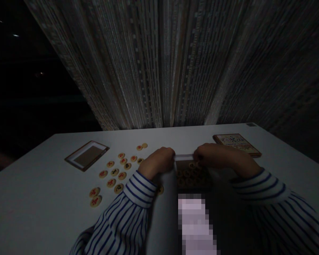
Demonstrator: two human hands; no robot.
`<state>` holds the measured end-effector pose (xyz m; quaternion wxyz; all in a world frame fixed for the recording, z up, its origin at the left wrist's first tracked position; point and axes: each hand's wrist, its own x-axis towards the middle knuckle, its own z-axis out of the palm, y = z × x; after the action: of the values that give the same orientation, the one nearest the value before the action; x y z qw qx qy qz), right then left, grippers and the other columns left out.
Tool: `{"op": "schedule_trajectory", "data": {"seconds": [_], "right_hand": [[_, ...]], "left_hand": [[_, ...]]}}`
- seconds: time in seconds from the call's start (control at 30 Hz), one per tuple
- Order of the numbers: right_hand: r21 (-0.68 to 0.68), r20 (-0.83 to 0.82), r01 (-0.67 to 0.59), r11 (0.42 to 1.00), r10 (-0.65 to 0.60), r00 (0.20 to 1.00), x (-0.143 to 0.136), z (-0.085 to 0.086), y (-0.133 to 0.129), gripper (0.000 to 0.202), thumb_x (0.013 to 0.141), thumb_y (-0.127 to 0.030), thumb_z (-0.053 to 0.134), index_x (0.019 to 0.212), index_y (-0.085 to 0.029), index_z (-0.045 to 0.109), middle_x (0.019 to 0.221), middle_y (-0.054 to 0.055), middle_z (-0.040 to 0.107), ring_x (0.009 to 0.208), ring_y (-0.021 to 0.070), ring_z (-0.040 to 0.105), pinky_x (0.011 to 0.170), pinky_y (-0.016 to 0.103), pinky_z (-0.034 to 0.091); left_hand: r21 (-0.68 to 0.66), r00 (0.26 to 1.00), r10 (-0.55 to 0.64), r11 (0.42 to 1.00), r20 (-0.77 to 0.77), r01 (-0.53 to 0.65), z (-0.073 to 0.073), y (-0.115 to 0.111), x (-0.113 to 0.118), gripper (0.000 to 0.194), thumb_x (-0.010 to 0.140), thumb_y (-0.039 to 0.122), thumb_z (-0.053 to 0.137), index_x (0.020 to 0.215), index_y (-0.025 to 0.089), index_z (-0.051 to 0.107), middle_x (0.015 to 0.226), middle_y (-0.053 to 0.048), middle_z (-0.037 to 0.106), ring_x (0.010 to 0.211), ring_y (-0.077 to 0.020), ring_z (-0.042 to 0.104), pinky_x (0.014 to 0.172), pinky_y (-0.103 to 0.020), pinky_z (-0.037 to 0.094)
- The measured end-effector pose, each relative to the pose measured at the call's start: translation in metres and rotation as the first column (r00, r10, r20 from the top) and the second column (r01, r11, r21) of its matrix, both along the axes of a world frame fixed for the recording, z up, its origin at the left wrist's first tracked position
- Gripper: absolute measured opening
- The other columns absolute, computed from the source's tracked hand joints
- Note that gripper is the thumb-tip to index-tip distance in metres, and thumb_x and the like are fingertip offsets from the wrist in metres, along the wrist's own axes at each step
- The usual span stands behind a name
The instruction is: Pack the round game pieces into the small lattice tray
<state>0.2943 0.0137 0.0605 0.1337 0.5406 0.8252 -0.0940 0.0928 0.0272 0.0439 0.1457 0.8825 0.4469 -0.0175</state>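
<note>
My left hand [161,161] and my right hand [207,156] are both closed, one at each end of a pale strip [184,156] stretched between them. Whether the strip is part of a box or a separate piece I cannot make out. Just below it, in deep shadow, round Chinese chess pieces [192,173] sit close together in what looks like a dark open box. More wooden xiangqi pieces [122,175] with red or black characters are scattered left of my left hand. One piece [160,190] lies by my left sleeve.
On the white table [42,184] a brown-rimmed flat tray or lid [87,155] lies at the left. A printed flat box [238,144] is at the right, beyond my right forearm. A striped curtain [159,63] hangs behind the far edge. The light is dim.
</note>
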Motion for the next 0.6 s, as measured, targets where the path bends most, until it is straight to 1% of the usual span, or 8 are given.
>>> {"op": "schedule_trajectory", "data": {"seconds": [0.13,0.23,0.3,0.4,0.5,0.57,0.6], "right_hand": [[0.028,-0.029,-0.008,1.0,0.008,1.0,0.005,0.002,0.0,0.028,0.07,-0.016,0.048,0.087,-0.022,0.069,0.085,0.006,0.068,0.077,0.0188,0.061,0.067,0.03,0.04],[0.065,-0.047,-0.015,0.998,0.018,0.999,0.006,0.009,-0.004,0.025,0.072,-0.018,0.047,0.085,-0.021,0.068,0.086,0.006,0.068,0.077,0.0187,0.062,0.065,0.029,0.04],[0.105,-0.046,-0.012,0.994,0.017,0.999,0.005,0.014,-0.009,0.024,0.076,-0.02,0.045,0.084,-0.02,0.067,0.085,0.007,0.068,0.075,0.0183,0.061,0.062,0.028,0.04],[0.158,-0.061,0.002,0.987,0.008,0.998,0.005,0.02,-0.019,0.026,0.08,-0.024,0.041,0.084,-0.018,0.066,0.084,0.008,0.068,0.072,0.0177,0.061,0.061,0.028,0.04],[0.211,-0.111,0.021,0.977,0.003,0.994,0.007,0.022,-0.033,0.027,0.08,-0.024,0.042,0.092,-0.019,0.065,0.09,0.008,0.068,0.08,0.0203,0.062,0.066,0.03,0.041],[0.252,-0.147,0.069,0.965,-0.032,0.989,0.007,0.02,-0.045,0.029,0.08,-0.025,0.042,0.098,-0.019,0.064,0.092,0.009,0.068,0.084,0.0224,0.062,0.068,0.031,0.041],[0.26,-0.168,0.101,0.96,-0.058,0.984,0.007,0.018,-0.051,0.03,0.082,-0.025,0.041,0.099,-0.018,0.064,0.091,0.009,0.069,0.083,0.0224,0.062,0.067,0.031,0.041]], "left_hand": [[0.005,1.0,-0.017,1.0,0.007,0.017,-0.002,0.001,0.0,0.025,0.074,0.01,0.043,0.087,0.012,0.064,0.086,-0.013,0.069,0.073,-0.0176,0.063,0.06,-0.026,0.043],[0.007,1.0,-0.022,1.0,0.013,0.022,0.0,0.001,-0.001,0.026,0.073,0.009,0.043,0.087,0.012,0.064,0.087,-0.013,0.069,0.074,-0.018,0.063,0.06,-0.026,0.043],[0.024,1.0,-0.025,0.999,0.009,0.024,0.004,-0.001,-0.001,0.025,0.074,0.011,0.043,0.086,0.012,0.065,0.086,-0.014,0.069,0.073,-0.0182,0.063,0.06,-0.026,0.043],[0.072,0.999,-0.029,0.997,0.031,0.027,0.012,-0.007,-0.002,0.025,0.077,0.014,0.043,0.089,0.012,0.065,0.088,-0.014,0.069,0.076,-0.0187,0.063,0.063,-0.027,0.043],[0.077,0.997,-0.023,0.997,0.069,0.017,0.018,-0.016,-0.004,0.026,0.078,0.014,0.041,0.088,0.013,0.065,0.086,-0.012,0.069,0.075,-0.0181,0.062,0.064,-0.026,0.042],[0.076,0.996,-0.011,0.997,0.083,0.005,0.02,-0.025,-0.007,0.025,0.08,0.015,0.04,0.085,0.014,0.065,0.083,-0.012,0.069,0.073,-0.0181,0.062,0.062,-0.027,0.042],[0.096,0.996,0.0,0.995,0.093,-0.009,0.02,-0.029,-0.009,0.025,0.081,0.016,0.039,0.084,0.014,0.064,0.083,-0.011,0.068,0.074,-0.0187,0.062,0.063,-0.027,0.042]]}}
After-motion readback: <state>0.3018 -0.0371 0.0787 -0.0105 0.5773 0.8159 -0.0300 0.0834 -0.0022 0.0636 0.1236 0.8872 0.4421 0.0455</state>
